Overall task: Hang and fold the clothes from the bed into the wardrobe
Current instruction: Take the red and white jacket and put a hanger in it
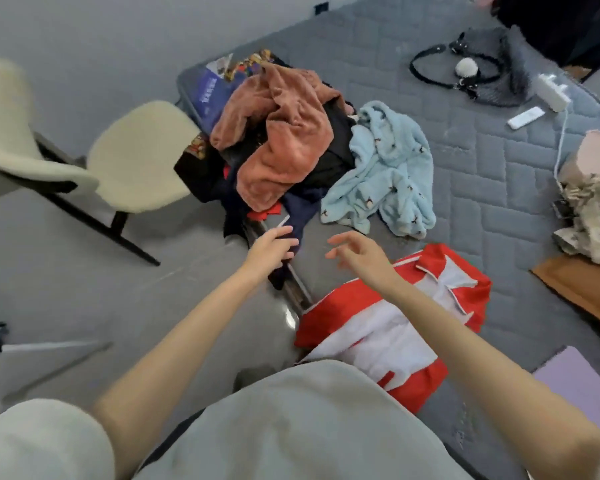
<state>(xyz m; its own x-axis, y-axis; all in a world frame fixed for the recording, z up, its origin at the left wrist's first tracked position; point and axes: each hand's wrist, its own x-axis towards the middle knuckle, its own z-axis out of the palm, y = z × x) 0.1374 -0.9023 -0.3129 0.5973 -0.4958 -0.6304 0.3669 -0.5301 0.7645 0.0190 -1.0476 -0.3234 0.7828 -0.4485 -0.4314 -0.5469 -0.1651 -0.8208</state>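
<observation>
- The clothes pile (pixel 284 150) I'm working on is heaped at the left corner of the bed (pixel 482 168). A brown fleece (pixel 291 126) is on top, dark garments are beneath, and a pale blue fleece (pixel 388 174) lies to the right.
- My left hand (pixel 272 249) reaches a navy garment (pixel 303 209) at the bed edge, fingers straight, gripping nothing.
- My right hand (pixel 357 252) hovers beside it, fingers loosely spread, empty.
- A red-and-white garment (pixel 395 327) lies nearer, to the right.
- I judge the task barely begun: the pile is unsorted and no wardrobe is visible.

Grey floor (pixel 66 271), cream chair (pixel 136 150)
</observation>
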